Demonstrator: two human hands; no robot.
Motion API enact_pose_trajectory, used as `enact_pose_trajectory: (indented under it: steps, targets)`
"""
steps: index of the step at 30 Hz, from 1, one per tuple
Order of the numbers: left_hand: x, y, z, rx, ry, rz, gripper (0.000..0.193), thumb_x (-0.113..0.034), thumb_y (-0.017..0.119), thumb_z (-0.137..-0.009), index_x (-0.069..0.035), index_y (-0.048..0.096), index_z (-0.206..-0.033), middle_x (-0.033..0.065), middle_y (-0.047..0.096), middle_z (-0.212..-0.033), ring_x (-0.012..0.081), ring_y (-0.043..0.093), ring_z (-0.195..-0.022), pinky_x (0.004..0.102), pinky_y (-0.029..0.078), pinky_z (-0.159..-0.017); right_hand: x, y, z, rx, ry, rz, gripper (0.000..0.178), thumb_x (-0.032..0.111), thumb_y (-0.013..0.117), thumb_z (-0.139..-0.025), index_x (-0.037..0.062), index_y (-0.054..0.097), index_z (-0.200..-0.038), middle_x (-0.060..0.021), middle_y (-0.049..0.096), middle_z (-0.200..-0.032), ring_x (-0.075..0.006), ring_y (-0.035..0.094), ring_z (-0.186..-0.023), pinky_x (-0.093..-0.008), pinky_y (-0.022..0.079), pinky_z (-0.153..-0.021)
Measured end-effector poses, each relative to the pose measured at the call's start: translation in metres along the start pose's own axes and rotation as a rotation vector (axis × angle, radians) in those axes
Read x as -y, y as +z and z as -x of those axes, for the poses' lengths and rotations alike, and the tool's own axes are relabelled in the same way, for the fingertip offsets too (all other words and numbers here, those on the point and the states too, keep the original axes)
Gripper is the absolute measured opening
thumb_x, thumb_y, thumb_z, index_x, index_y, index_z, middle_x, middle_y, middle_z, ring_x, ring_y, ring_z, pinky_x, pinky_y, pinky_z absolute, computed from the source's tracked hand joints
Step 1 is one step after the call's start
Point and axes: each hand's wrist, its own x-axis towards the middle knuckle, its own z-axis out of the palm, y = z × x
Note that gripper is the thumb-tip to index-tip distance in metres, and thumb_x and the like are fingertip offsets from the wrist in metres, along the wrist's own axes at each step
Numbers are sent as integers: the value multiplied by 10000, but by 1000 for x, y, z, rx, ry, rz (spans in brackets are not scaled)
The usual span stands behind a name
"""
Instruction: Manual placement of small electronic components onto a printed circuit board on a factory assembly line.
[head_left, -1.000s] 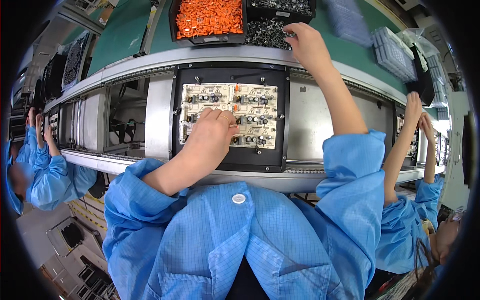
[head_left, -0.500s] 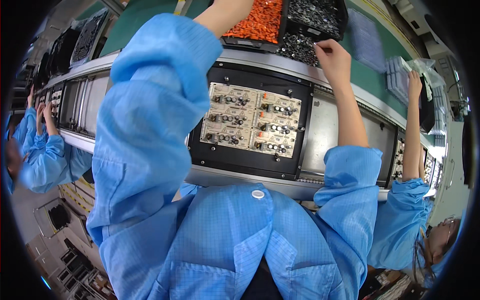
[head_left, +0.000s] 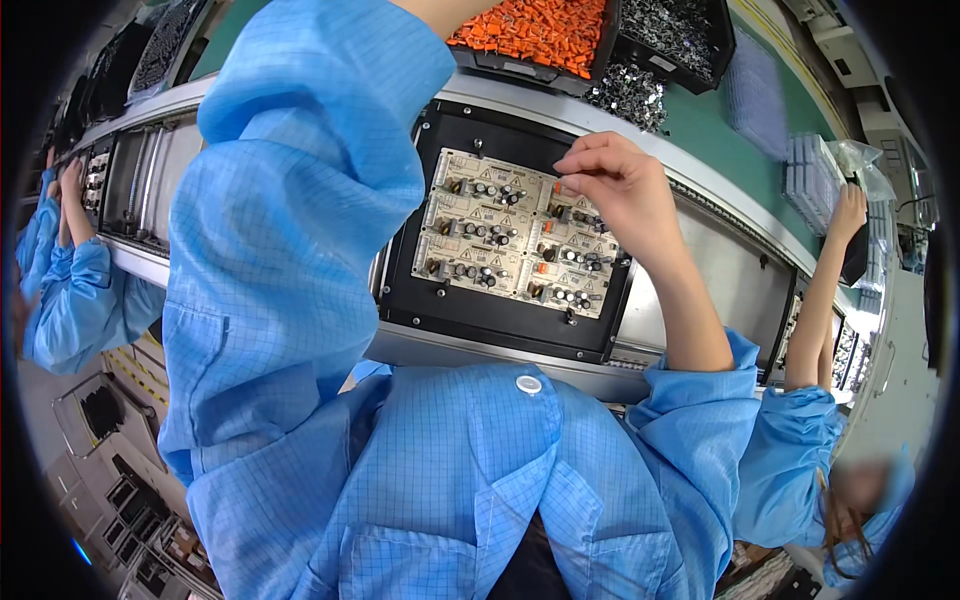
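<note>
My right hand (head_left: 628, 195) is over the upper right corner of a panel of pale circuit boards (head_left: 525, 240), thumb and fingertips pinched together. Whatever they hold, if anything, is too small to make out. The panel lies in a black carrier (head_left: 450, 315) and bears several round capacitors. Small orange parts (head_left: 547, 227) stand on its right-hand boards. My left forearm (head_left: 450, 12) reaches past the top edge, so the left hand is out of the picture. Near that forearm is a black bin (head_left: 530, 70) of orange parts (head_left: 545, 35).
Small shiny metal parts (head_left: 632, 98) lie beside the orange bin, with another black bin (head_left: 680, 70) behind them. Clear plastic trays (head_left: 757, 95) are farther right. A metal conveyor rail (head_left: 730, 215) runs across. Co-workers' hands (head_left: 850, 208) are at right and at left (head_left: 70, 185).
My right hand has come from the shiny metal parts down and left to the circuit boards, still pinched. My left arm stays stretched toward the top. The whole view has shifted slightly.
</note>
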Motion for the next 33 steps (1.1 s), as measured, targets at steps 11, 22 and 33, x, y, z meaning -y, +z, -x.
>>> enact_pose_trajectory:
  steps: [11, 22, 33]
  targets:
    - [-37, -109, 69, 336, -327, 515, 164, -133, 687, -769, 28, 721, -776, 144, 695, -697, 193, 649, -628, 325, 507, -624, -3, 26, 0, -93, -386, 647, 224, -18, 722, -758, 40, 721, -975, -96, 656, -901, -251, 653, -850, -333, 528, -770]
    - [-11, -99, 148, 488, -384, 622, 170, -118, 681, -796, 36, 699, -864, 104, 693, -746, 182, 660, -698, 318, 519, -668, -7, 36, 1, -193, -361, 810, 220, 30, 769, -707, 100, 724, -910, -60, 637, -846, -233, 602, -901, -370, 476, -826]
    - [-16, -111, 173, 604, -464, 587, 153, -65, 683, -842, 49, 689, -945, 89, 699, -786, 120, 667, -744, 252, 532, -693, -8, 26, -1, -360, -323, 980, 195, 89, 719, -790, 84, 690, -982, -97, 684, -988, -260, 592, -959, -405, 475, -880]
